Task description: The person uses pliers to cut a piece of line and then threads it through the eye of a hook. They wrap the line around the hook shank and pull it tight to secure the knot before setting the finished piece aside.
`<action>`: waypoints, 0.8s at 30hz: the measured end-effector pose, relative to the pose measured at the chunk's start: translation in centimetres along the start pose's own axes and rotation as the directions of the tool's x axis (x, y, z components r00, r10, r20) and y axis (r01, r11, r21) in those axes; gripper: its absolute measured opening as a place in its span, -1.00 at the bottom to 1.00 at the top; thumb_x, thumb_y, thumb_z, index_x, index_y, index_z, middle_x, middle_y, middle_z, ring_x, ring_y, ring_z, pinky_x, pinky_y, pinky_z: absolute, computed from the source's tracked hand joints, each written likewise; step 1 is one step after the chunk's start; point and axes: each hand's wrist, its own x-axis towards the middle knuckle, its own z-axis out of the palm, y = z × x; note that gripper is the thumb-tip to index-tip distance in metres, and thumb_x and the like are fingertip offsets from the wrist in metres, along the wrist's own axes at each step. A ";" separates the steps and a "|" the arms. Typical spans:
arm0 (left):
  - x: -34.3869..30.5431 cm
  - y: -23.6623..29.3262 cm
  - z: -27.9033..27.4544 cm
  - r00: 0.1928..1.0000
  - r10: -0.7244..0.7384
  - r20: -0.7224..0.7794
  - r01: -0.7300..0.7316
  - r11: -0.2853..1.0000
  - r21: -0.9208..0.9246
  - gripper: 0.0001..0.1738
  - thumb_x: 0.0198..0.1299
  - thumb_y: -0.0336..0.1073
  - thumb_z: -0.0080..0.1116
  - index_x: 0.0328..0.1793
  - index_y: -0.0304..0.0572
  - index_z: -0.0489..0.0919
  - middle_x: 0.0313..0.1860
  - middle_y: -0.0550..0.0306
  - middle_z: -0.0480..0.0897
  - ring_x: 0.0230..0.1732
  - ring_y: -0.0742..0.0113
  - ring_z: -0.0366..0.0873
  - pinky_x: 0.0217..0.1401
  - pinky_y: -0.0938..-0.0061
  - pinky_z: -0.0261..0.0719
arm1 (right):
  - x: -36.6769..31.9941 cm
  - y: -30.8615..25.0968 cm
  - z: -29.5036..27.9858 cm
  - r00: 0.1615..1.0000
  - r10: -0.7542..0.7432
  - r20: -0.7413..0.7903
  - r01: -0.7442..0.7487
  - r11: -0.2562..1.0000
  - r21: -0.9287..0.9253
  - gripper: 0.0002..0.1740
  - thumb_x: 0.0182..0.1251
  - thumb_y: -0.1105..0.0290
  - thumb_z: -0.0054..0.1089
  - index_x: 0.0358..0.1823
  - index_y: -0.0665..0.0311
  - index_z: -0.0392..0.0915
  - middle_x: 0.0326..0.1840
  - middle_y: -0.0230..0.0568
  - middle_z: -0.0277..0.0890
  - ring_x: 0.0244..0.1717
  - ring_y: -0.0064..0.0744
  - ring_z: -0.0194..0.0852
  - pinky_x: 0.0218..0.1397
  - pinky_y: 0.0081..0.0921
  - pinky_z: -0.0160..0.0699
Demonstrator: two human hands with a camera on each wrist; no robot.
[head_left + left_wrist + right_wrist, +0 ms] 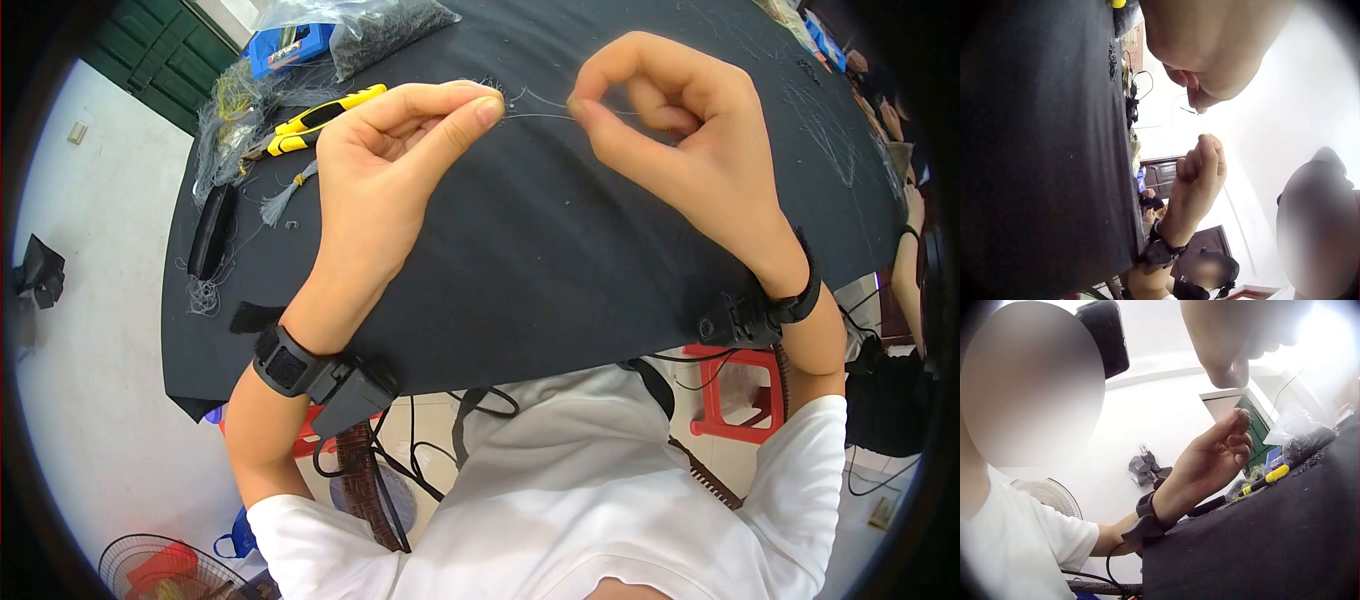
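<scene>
Above the black-covered table, my left hand pinches a thin grey line between thumb and index finger. My right hand pinches the same kind of line, its other fingers curled. Between the two pinches a fine strand runs across the gap. A small dark tuft shows behind the left fingertips; what it is cannot be told. In the left wrist view the right hand stands across from the left hand. The right wrist view shows the left hand with thumb and index together.
Yellow-and-black tools, a blue box and a bag of dark bits lie at the table's back left. Below them are a tied grey bundle and a black roll. Loose strands lie at the right on the black cloth.
</scene>
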 end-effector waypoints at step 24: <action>-0.4 -0.1 0.1 0.995 0.081 0.059 -0.083 0.995 0.047 -0.86 0.07 -0.52 0.15 -0.21 -0.32 0.61 -0.18 0.05 0.61 -0.14 0.45 0.53 -0.01 0.63 0.43 | -0.4 1.3 0.5 0.999 -0.048 -0.004 0.048 0.999 0.014 -0.92 -0.01 0.50 0.22 -0.44 0.25 0.52 -0.75 -0.60 -0.16 -0.68 -0.76 -0.27 -0.59 -0.67 -0.29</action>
